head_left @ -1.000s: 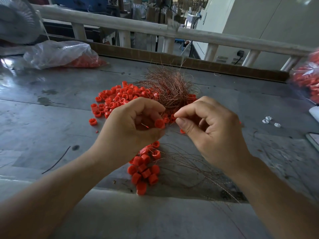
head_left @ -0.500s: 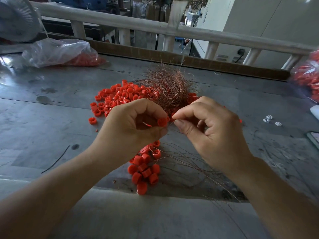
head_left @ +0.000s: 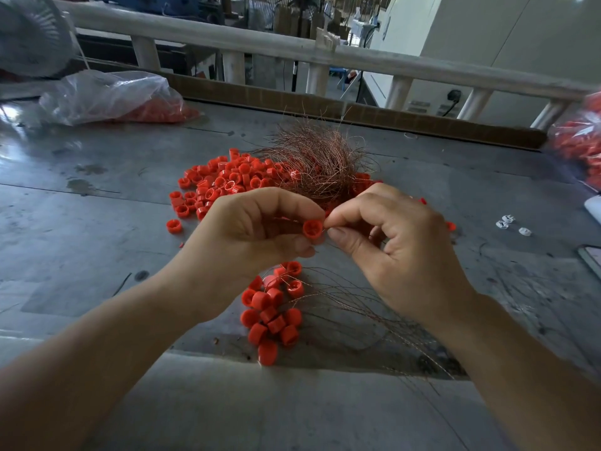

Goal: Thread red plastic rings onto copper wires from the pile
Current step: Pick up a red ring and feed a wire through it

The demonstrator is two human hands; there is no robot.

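Your left hand [head_left: 253,236] pinches a red ring [head_left: 313,229]. Your right hand [head_left: 396,245], apparently pinching a copper wire, now touches it above mid-tabletop [head_left: 97,222]. The gap has closed, so threading looks underway.

The wire my right hand [head_left: 400,252] pinches at the ring [head_left: 313,230], which my left hand [head_left: 253,236] grips, is too thin to make out. Just beyond my grip, my knuckles hide part of the pile [head_left: 221,180]. Far right, a blurred bag [head_left: 579,148] is cut off by the edge.
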